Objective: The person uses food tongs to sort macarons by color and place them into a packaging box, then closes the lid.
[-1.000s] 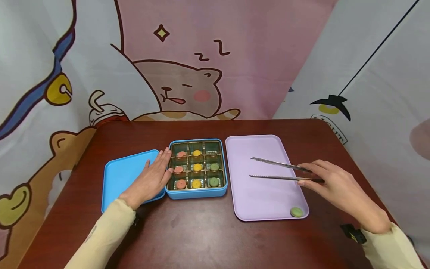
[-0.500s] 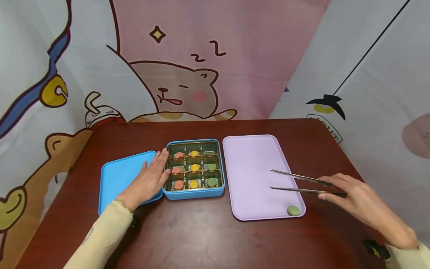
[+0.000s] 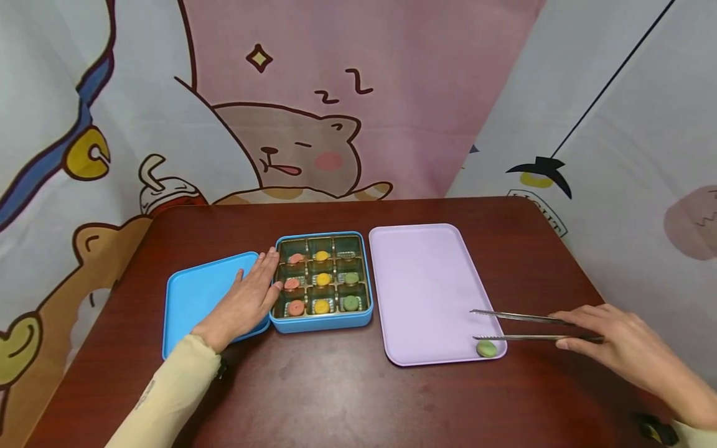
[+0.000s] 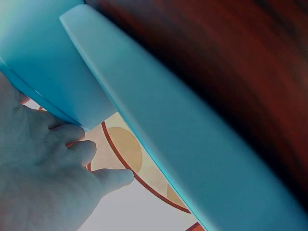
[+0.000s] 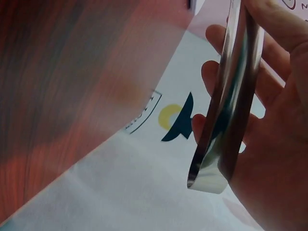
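Note:
My right hand [image 3: 627, 348] holds a pair of metal tongs [image 3: 532, 338] near their bent end, at the right of the table. The tongs' arms stand apart, their tips over the lower right of a light purple tray [image 3: 420, 280]. A green macaron [image 3: 487, 350] lies in that tray's near right corner, just below the nearer tip. My left hand [image 3: 241, 308] rests with extended fingers against the left side of a blue box [image 3: 322, 323]. Inside is a gold divided insert with pink, yellow and green macarons in separate compartments; the far right compartment holds none.
A flat blue lid [image 3: 201, 295] lies left of the box, partly under my left forearm and hand. All stands on a dark red-brown table [image 3: 336, 398]. A printed cartoon curtain [image 3: 313, 74] hangs behind the table and along both sides.
My right hand has moved right and toward me with the tongs, from the tray's middle to near the green macaron. My left hand stays at the box. The view has shifted slightly.

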`<control>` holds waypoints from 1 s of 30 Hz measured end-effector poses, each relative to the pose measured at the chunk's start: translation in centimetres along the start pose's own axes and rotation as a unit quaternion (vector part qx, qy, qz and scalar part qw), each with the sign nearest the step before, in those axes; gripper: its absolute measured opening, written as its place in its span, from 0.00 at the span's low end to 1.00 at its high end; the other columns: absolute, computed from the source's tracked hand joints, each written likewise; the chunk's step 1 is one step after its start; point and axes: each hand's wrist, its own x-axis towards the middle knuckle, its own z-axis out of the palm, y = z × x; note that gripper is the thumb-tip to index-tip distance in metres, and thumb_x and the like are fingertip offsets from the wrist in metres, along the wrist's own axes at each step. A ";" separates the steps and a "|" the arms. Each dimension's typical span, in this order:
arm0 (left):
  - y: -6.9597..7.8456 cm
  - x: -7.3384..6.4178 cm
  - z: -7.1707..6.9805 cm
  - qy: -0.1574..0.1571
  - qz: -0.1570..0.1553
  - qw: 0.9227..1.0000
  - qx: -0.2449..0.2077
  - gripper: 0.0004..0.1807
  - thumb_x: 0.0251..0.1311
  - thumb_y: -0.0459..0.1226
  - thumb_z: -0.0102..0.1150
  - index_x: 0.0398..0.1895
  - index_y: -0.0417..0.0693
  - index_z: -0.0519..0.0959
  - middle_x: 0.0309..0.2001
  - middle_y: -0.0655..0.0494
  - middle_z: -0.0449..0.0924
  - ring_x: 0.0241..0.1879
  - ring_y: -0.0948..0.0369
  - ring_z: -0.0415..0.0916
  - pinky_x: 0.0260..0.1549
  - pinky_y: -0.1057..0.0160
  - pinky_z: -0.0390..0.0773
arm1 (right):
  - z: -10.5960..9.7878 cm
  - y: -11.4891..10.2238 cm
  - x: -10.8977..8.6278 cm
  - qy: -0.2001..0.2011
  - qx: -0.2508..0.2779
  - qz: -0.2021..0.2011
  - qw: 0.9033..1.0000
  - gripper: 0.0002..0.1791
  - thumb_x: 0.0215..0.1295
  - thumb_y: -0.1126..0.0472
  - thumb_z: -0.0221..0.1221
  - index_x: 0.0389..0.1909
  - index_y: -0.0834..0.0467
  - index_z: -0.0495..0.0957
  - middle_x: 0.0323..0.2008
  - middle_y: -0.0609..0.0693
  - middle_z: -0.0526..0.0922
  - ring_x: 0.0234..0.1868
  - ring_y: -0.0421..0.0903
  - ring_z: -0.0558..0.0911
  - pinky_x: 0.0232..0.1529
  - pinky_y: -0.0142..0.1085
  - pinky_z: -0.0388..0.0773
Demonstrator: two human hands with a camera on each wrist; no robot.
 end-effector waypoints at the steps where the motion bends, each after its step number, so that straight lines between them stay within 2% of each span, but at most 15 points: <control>1: 0.0 0.0 0.0 0.000 0.000 1.000 0.000 0.37 0.84 0.48 0.38 0.85 0.42 0.41 0.84 0.46 0.36 0.82 0.46 0.35 0.73 0.29 0.41 | -0.1 0.1 -0.2 -0.006 -0.004 0.003 1.000 0.27 0.38 0.51 0.82 0.45 0.46 0.89 0.35 0.39 0.86 0.36 0.44 0.80 0.29 0.44 0.77; 4: -0.1 -0.1 0.0 -0.001 0.001 1.000 -0.001 0.37 0.84 0.48 0.38 0.85 0.42 0.40 0.84 0.46 0.35 0.83 0.47 0.34 0.72 0.29 0.40 | -0.1 0.2 -0.7 -0.029 -0.007 0.019 0.999 0.27 0.39 0.50 0.82 0.45 0.49 0.90 0.38 0.43 0.87 0.39 0.51 0.82 0.32 0.50 0.79; 7: -0.2 -0.1 0.0 -0.003 0.000 1.000 -0.001 0.38 0.84 0.49 0.37 0.85 0.42 0.40 0.84 0.46 0.35 0.83 0.47 0.33 0.72 0.29 0.40 | -0.2 0.3 -1.1 -0.054 -0.005 0.033 0.998 0.26 0.42 0.49 0.81 0.46 0.50 0.90 0.39 0.45 0.87 0.41 0.53 0.81 0.33 0.52 0.79; 13: -0.3 -0.1 0.0 -0.003 -0.001 1.000 0.001 0.37 0.84 0.49 0.37 0.85 0.42 0.39 0.84 0.47 0.34 0.82 0.46 0.34 0.72 0.29 0.41 | -0.3 0.6 -1.5 -0.044 -0.006 0.023 0.999 0.26 0.40 0.48 0.82 0.45 0.44 0.90 0.38 0.37 0.86 0.40 0.43 0.79 0.33 0.45 0.77; 16: -0.3 -0.1 0.1 -0.002 0.000 1.000 0.000 0.37 0.84 0.49 0.37 0.85 0.42 0.40 0.84 0.47 0.35 0.82 0.46 0.34 0.72 0.28 0.41 | -0.3 0.6 -1.6 -0.049 -0.006 0.020 0.999 0.25 0.40 0.47 0.82 0.44 0.45 0.90 0.38 0.36 0.85 0.40 0.42 0.78 0.32 0.45 0.77; 25: -0.1 0.0 0.0 0.003 0.006 1.000 -0.002 0.37 0.84 0.48 0.38 0.85 0.42 0.41 0.84 0.46 0.36 0.82 0.46 0.35 0.72 0.28 0.42 | -0.3 -0.2 -0.1 -0.094 -0.034 0.050 0.994 0.24 0.45 0.49 0.80 0.45 0.53 0.90 0.37 0.46 0.86 0.42 0.57 0.81 0.35 0.60 0.77; 27: 0.0 -0.1 0.0 0.004 0.006 1.000 -0.002 0.37 0.84 0.48 0.38 0.85 0.41 0.42 0.84 0.46 0.36 0.82 0.46 0.36 0.72 0.28 0.42 | -0.2 -0.4 0.4 -0.093 -0.045 0.051 0.993 0.24 0.45 0.48 0.79 0.45 0.53 0.89 0.38 0.48 0.86 0.43 0.58 0.81 0.34 0.61 0.76; 30: 0.0 -0.1 0.0 0.005 0.005 1.000 0.001 0.37 0.84 0.48 0.38 0.85 0.41 0.42 0.84 0.46 0.37 0.82 0.45 0.37 0.72 0.28 0.43 | -0.2 -0.5 0.8 -0.068 -0.053 0.040 0.995 0.24 0.44 0.49 0.80 0.45 0.52 0.90 0.38 0.48 0.86 0.43 0.58 0.81 0.33 0.61 0.77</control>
